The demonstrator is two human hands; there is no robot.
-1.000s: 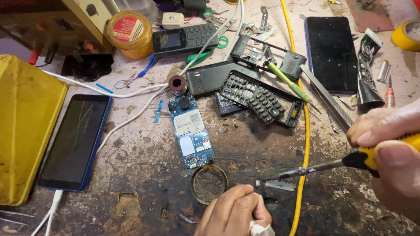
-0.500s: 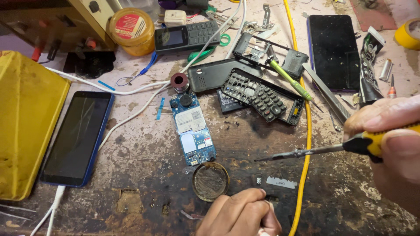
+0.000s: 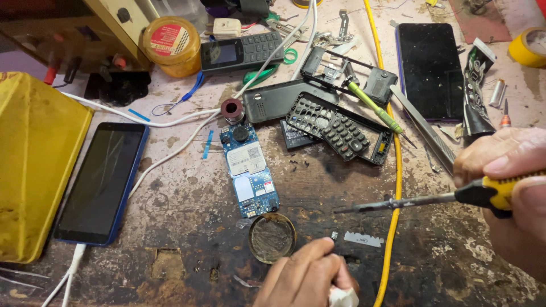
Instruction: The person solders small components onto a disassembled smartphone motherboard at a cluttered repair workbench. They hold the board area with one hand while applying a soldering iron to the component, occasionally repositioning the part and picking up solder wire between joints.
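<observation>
My right hand (image 3: 509,187) grips a tool with a yellow and black handle (image 3: 489,193). Its dark metal shaft points left, and the tip (image 3: 341,209) hangs just above the scorched bench. My left hand (image 3: 307,278) rests at the bottom edge, curled around a small white wad (image 3: 343,297). Its fingertips lie close to a tiny dark part (image 3: 334,234) and a flat silver metal strip (image 3: 364,239). A round tin of dark paste (image 3: 272,237) sits just left of that hand. Above the tin lies a bare blue phone circuit board (image 3: 249,170).
A yellow cable (image 3: 396,170) crosses under the tool shaft. A black keypad frame (image 3: 338,128), a green screwdriver (image 3: 372,105) and tweezers (image 3: 421,133) lie behind. A blue smartphone (image 3: 99,182) on a white lead and a yellow box (image 3: 34,165) lie left; a black smartphone (image 3: 429,68) lies far right.
The tool tip has lifted off the small metal piece and now hovers above it. My left hand has slid a little right, and the silver strip lies bare.
</observation>
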